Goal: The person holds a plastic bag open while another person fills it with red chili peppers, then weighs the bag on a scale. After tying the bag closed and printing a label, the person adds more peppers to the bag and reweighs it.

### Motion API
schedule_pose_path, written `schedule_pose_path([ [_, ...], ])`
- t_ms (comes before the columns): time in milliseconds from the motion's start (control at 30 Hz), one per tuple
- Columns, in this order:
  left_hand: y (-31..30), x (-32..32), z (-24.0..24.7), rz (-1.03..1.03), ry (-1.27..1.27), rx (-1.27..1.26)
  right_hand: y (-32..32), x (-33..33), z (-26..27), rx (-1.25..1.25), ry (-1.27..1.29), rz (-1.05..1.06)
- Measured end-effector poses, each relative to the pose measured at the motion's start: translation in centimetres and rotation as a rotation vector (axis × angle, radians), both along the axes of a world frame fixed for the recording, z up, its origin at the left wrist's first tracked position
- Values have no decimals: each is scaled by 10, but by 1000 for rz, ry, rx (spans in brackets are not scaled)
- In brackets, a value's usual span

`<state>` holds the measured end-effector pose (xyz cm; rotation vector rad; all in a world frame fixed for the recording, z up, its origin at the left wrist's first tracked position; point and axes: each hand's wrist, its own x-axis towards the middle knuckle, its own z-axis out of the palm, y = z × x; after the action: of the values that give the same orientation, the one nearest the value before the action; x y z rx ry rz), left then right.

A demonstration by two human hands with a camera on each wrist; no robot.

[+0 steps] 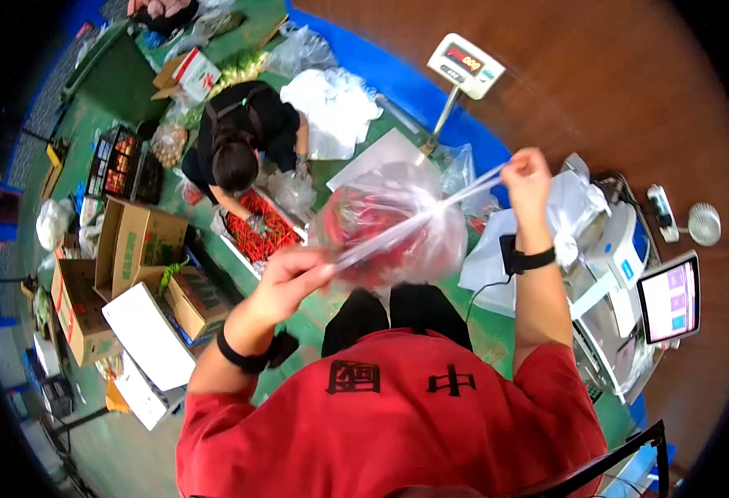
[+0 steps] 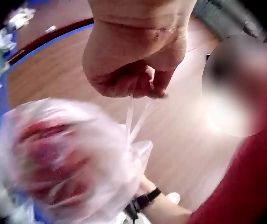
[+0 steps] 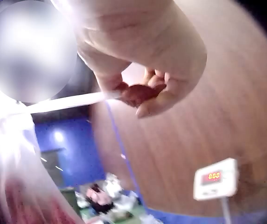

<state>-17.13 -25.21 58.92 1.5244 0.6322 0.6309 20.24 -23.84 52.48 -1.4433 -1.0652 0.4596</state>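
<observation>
In the head view a clear plastic bag (image 1: 398, 241) with red contents hangs in front of my body, its neck gathered and its two handles pulled apart. My left hand (image 1: 294, 282) grips one stretched handle at the lower left. Higher up on the right, my right hand (image 1: 526, 187) pinches the other handle. The left wrist view has the left hand (image 2: 135, 60) with curled fingers, strands of plastic running down from them to the bag (image 2: 63, 163). In the right wrist view a taut white strip of handle (image 3: 68, 102) leads into the right hand (image 3: 147, 60).
A person in black (image 1: 236, 141) bends over a box of red chillies (image 1: 261, 236). A scale display (image 1: 466, 66) stands on a post behind its platform (image 1: 369, 162). Cardboard boxes (image 1: 144, 249) lie at left; a touchscreen (image 1: 669, 296) stands at right.
</observation>
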Motion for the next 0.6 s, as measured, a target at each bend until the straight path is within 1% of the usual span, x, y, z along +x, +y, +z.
schedule_pose_path([
  [33, -14, -16, -30, 72, 73, -104, -8, 21, -40, -49, -80, 1],
  [67, -28, -26, -52, 179, -10, -185, -29, 11, -48, -44, -259, 6],
  [100, -38, -31, -66, 285, -91, -268, -55, -7, -51, -42, -435, 8],
  [167, -53, -26, -71, 513, -348, -324, -93, -31, -27, -220, -625, 11],
  [200, -55, -23, -74, 519, -510, -317, -105, -36, -17, -276, -210, 191],
  [233, -65, -11, -71, 504, -507, -316, -119, -42, -8, -319, 211, 363],
  [300, -86, 32, -65, 353, -446, -508, -144, -73, 10, -388, 644, 614],
  [333, -98, 49, -63, 252, -310, -452, -157, -82, 19, -475, 977, 622],
  [367, -110, 70, -62, 133, -179, -383, -162, -83, 25, -526, 999, 677],
  [400, -120, 94, -51, 116, 6, -156, -168, -81, 42, -503, 997, 805],
  [433, -126, 108, -74, 22, -50, -11, -178, -74, 45, -498, 980, 920],
  [467, -141, 131, -45, 53, -68, -148, -188, -64, 47, -554, 854, 962],
  [500, -144, 138, -54, -32, -42, -191, -199, -50, 43, -506, 860, 1066],
  [533, -155, 149, -40, -95, -51, -263, -212, -42, 50, -480, 886, 1114],
  [567, -165, 160, -39, -113, -42, -302, -223, -30, 48, -457, 818, 1122],
  [600, -179, 176, -19, -59, 33, -105, -233, -22, 44, -374, 820, 1126],
])
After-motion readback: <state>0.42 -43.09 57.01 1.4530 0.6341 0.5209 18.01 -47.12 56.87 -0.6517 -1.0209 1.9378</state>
